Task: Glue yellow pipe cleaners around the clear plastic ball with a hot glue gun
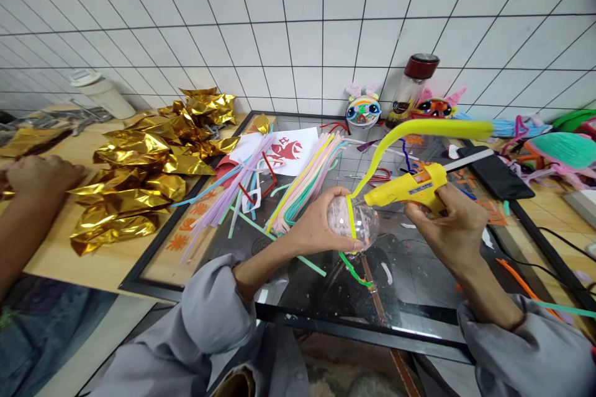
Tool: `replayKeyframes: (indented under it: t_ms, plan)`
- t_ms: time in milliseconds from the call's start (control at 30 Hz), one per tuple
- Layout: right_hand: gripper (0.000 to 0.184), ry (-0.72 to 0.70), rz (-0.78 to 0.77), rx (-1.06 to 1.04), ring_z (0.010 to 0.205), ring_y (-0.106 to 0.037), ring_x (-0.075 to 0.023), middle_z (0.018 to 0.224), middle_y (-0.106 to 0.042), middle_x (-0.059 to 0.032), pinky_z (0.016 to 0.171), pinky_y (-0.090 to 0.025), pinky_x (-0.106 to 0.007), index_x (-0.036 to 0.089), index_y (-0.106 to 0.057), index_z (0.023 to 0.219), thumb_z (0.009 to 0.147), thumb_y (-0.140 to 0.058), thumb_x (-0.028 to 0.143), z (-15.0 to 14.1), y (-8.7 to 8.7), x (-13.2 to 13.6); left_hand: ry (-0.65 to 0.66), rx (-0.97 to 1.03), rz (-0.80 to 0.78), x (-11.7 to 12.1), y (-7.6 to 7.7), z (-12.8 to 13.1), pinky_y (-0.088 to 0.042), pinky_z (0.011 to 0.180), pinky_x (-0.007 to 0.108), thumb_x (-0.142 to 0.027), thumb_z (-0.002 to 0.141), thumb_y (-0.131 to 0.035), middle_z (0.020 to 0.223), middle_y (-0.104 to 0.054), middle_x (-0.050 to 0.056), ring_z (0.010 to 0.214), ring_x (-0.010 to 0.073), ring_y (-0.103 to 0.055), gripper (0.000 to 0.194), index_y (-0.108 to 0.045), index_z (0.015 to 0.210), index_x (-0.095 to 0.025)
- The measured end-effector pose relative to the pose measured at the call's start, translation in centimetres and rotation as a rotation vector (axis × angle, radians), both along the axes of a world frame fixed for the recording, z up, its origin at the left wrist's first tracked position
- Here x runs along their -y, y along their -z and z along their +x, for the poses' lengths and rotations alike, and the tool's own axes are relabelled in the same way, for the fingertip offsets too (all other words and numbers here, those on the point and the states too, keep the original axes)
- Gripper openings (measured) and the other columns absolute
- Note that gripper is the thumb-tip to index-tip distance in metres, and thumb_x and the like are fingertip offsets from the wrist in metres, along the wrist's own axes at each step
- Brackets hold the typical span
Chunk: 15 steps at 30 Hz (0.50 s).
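Clock centred on the clear, shiny plastic ball [370,231], with twelve toward the white tiled wall [302,43]. The ball is held just above the black-framed, glass-topped work surface [298,288].

Left hand [310,223], at nine: grasping the ball, thumb along its near side, fingers over its far side. Right hand [449,220], at three: closed round the handle of a yellow plastic glue gun [405,188]; a whitish stick [468,160] protrudes from its back. Cannot tell whether the trigger is squeezed.

A bright yellow, fuzzy bendable strip [405,130] lies across the ball as a band; its loose length rises from the top and arcs over the gun, its end out at two. Nozzle close to the band; contact unclear.

Risks, my judgement: the springy free end could sag onto the gun or pull the band askew, being unsupported. A hot nozzle, if it is hot, could soften the thin-looking ball or burn the left fingers, which sit close by. Too hard a squeeze could dent the ball; too loose, and the smooth surface could turn in the palm. Too much glue would smear past the band.

At six, a short green fuzzy strip [356,270] lies near the ball; at ten, a bundle of pastel fuzzy strips [302,186].
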State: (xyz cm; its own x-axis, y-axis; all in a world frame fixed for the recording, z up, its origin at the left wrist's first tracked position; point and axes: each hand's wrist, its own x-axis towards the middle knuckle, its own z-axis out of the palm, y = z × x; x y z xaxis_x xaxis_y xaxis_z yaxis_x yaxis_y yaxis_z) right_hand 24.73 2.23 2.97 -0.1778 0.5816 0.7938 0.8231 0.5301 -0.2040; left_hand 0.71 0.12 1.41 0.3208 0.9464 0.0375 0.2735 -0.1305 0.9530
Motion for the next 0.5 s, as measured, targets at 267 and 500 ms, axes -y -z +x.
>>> replayKeyframes:
  t_ms: [267, 500]
  plan:
    - [0.032, -0.001, 0.006, 0.013, 0.047, -0.030, -0.0088, 0.056, -0.033, 0.0067, 0.047, -0.023, -0.027, 0.024, -0.030, 0.064, 0.074, -0.061, 0.018, 0.09, 0.01, 0.05, -0.004, 0.012, -0.016, 0.10, -0.38, 0.13, -0.048, 0.096, 0.039, -0.038, 0.048, -0.089, 0.115, -0.059, 0.008, 0.106, 0.0263, -0.058, 0.093, -0.044, 0.126, -0.016]
    - [0.030, -0.005, -0.003, 0.012, 0.047, -0.032, -0.0086, 0.056, -0.035, 0.0067, 0.047, -0.024, -0.027, 0.024, -0.033, 0.064, 0.073, -0.060, 0.018, 0.03, -0.06, 0.05, -0.003, 0.012, -0.017, 0.00, -0.20, 0.06, -0.048, 0.095, 0.039, -0.038, 0.048, -0.089, 0.114, -0.060, 0.007, 0.105, 0.0261, -0.059, 0.094, -0.043, 0.128, -0.017]
